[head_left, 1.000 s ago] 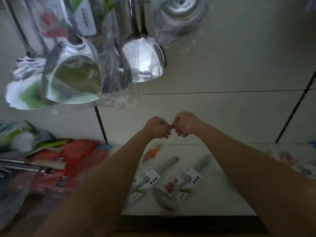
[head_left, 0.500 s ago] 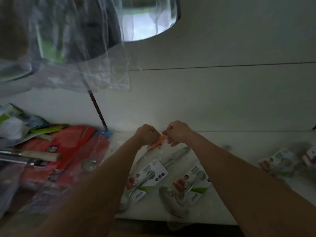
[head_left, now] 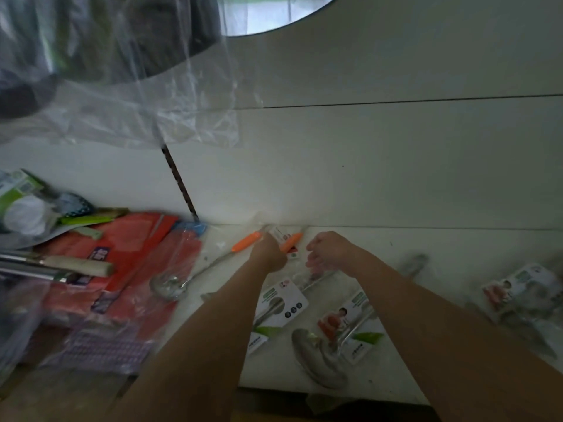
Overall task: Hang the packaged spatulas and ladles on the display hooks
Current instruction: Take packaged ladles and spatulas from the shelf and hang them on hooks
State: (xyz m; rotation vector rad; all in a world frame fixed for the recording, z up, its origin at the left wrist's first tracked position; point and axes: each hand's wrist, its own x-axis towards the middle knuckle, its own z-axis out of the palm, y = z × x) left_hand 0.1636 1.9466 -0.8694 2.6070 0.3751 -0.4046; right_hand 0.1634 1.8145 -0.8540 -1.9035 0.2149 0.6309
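Left hand [head_left: 269, 252]: fingers curled down onto the orange-handled steel ladle in its clear plastic sleeve [head_left: 213, 263], gripping near the handle end beside a second orange handle [head_left: 292, 242]. The exact pinch point is hidden under the knuckles. Right hand [head_left: 330, 251]: just right of that ladle, fingers loosely curled, holding nothing visible.

Landmark: the orange-handled ladle, lying on the white shelf [head_left: 396, 239] close to the white back panel [head_left: 365, 162].

Risks, as judged:
- Clear film is slick and loose; a grip on film alone could let the steel ladle slide inside the sleeve or drop bowl-first.
- Two orange handles lie close together; lifting one may drag the other.
- The hang hole cannot be made out, so finding it by feel may be slow.
- Hanging bagged utensils with crinkled clear plastic [head_left: 137, 95] sit above and left of the ladle; a raised package could snag that film.

Materials and shapes:
- Ladle: thin steel shaft, small round polished bowl, matte orange grip.
- In front of it: two steel spoons on white printed cards [head_left: 283, 303], glossy, one with a long oval bowl [head_left: 316, 360].
- Left of it: flat red plastic packs [head_left: 131, 248], soft and shiny, and a pale wooden handle on a steel tool [head_left: 79, 264].
- Far right: blurred carded packs [head_left: 524, 287].
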